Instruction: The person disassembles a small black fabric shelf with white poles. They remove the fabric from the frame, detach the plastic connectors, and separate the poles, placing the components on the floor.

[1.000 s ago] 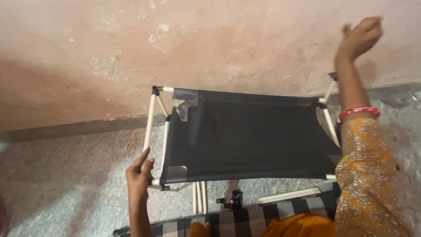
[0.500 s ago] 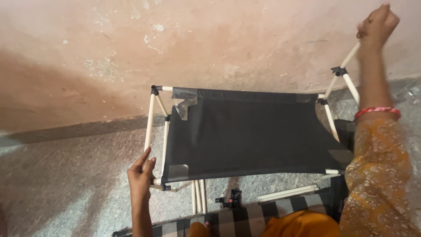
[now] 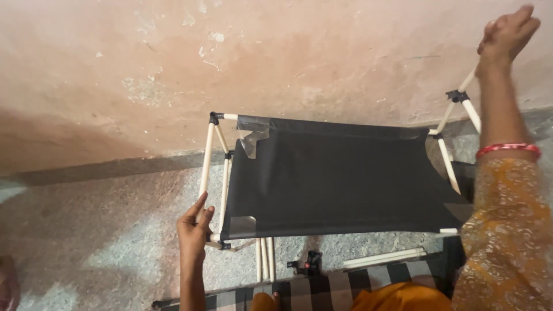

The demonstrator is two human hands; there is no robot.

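A small rack frame (image 3: 214, 173) made of pale wooden rods joined by black plastic connectors stands on the rough grey floor (image 3: 103, 230), close against a pinkish, patchy wall (image 3: 230, 57). A sheet of black fabric (image 3: 340, 178) is stretched flat across the frame as a shelf, fixed at its corners with strips of clear tape (image 3: 253, 141).

The left hand (image 3: 194, 227) sits at the near left corner of the frame, its fingers held together and extended upward along the upright rod, the thumb beside them; it rests against the rod rather than wrapping it fully. The right hand (image 3: 507, 31) is raised high at the far right, its fingers curled loosely about the top end of a slanted rod (image 3: 468, 79) that rises from a black connector (image 3: 458, 95); how firm that grip is cannot be told, since the hand is blurred. A red bangle (image 3: 508, 150) circles the right wrist above a sleeve of orange patterned cloth (image 3: 501, 230).

On the floor just under the near edge of the fabric lie several spare rods (image 3: 264, 259), a further pair of rods (image 3: 386, 258) to their right, and a loose black connector (image 3: 311, 265) between them. A checked black and grey cloth (image 3: 322, 291) crosses the bottom of the view
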